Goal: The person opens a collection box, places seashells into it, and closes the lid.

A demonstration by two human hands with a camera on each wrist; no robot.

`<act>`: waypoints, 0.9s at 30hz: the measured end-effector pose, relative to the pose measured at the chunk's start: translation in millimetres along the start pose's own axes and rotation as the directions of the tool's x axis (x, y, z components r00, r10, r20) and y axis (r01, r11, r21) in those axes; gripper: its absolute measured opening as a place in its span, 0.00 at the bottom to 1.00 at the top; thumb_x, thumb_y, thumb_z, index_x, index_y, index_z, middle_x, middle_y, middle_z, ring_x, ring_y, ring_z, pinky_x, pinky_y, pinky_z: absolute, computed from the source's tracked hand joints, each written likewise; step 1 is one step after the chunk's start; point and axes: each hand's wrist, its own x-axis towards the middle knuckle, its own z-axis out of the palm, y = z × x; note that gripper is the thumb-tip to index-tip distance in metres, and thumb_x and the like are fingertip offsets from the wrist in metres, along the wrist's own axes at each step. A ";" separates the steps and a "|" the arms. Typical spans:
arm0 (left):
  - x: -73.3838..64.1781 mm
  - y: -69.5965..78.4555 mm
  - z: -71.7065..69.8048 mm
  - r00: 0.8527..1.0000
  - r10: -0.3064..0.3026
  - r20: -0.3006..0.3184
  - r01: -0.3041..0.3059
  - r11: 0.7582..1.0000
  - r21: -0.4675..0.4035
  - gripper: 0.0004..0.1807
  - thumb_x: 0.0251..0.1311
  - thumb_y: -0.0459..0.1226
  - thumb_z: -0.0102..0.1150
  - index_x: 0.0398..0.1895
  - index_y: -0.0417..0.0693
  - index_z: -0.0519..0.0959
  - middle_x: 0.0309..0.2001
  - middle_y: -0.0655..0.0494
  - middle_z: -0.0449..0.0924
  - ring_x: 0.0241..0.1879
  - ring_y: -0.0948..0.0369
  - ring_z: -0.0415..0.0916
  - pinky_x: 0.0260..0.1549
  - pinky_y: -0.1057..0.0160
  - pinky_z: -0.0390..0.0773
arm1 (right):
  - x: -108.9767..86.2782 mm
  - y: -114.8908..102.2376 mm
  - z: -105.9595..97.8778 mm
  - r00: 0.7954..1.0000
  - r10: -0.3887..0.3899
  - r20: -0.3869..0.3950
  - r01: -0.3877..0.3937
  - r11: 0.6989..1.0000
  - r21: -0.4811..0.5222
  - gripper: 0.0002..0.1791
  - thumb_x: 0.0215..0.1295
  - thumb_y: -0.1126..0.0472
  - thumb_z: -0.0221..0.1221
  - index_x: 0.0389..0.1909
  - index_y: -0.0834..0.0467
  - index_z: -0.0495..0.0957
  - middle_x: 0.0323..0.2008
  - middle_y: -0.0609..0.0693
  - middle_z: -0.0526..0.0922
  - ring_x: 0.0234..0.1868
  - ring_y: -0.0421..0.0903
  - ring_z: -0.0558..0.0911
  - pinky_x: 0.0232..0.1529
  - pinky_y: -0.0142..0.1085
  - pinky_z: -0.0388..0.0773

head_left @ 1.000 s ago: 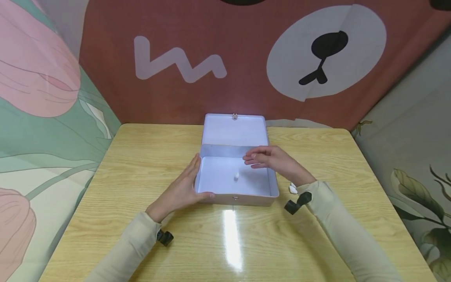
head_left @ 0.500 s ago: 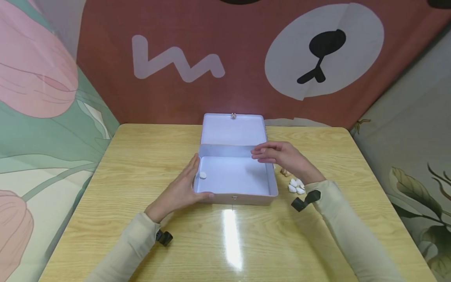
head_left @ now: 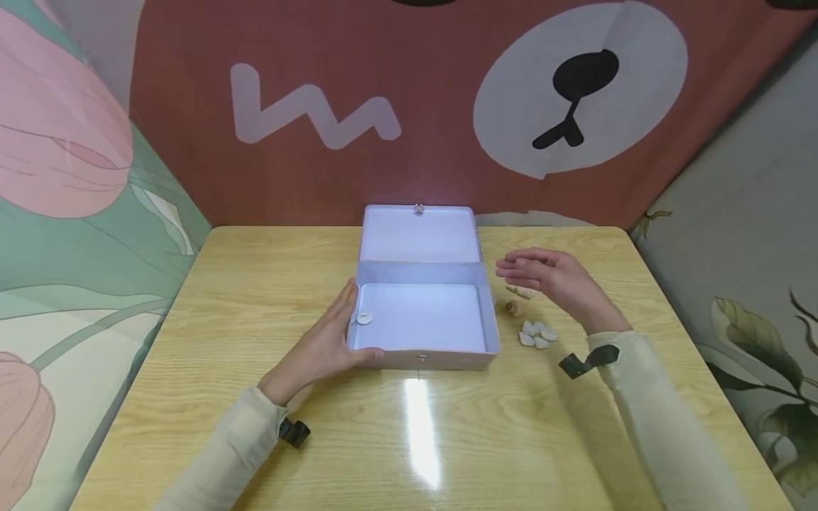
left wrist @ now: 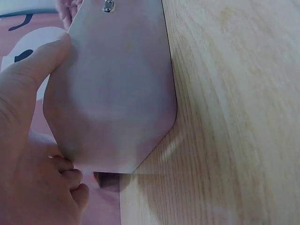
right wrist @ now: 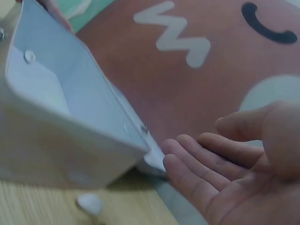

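Reaching in from the lower left, the left hand (head_left: pixel 322 345) grips the near left corner of an open box (head_left: pixel 456 361), its thumb across the front wall and its fingers along the left side, pointing away from the person. The right hand (head_left: pixel 565 284) hovers over the table (head_left: pixel 255 298), just beyond the box's right side and apart from it. Its fingers extend leftward, close together and gently bent, palm turned inward; the thumb stands clear of them in the right wrist view, and nothing is held.

The box lies near the middle of the table, long axis running left to right, front catch (head_left: pixel 422 356) toward the person. Its lid (head_left: pixel 418 235) is folded back on the far side, white inner face showing. Inside, one small white shell (head_left: pixel 364 319) sits at the left end, near the left hand's fingers; whether it touches the wall is unclear. Right of the box lie a cluster of pale shells (head_left: pixel 539 328), a small brown shell (head_left: pixel 513 307) and an elongated shell (head_left: pixel 524 292), partly hidden by the right hand.
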 end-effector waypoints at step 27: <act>-1.9 0.3 -2.8 1.000 0.004 0.012 -0.004 1.000 -0.004 0.75 0.53 0.66 0.76 0.88 0.42 0.37 0.89 0.51 0.28 0.88 0.45 0.37 0.83 0.37 0.55 | -44.8 91.4 -59.7 0.974 0.191 -0.123 -0.224 0.898 -0.380 0.31 0.79 0.47 0.61 0.70 0.67 0.75 0.60 0.59 0.88 0.49 0.35 0.89 0.51 0.30 0.84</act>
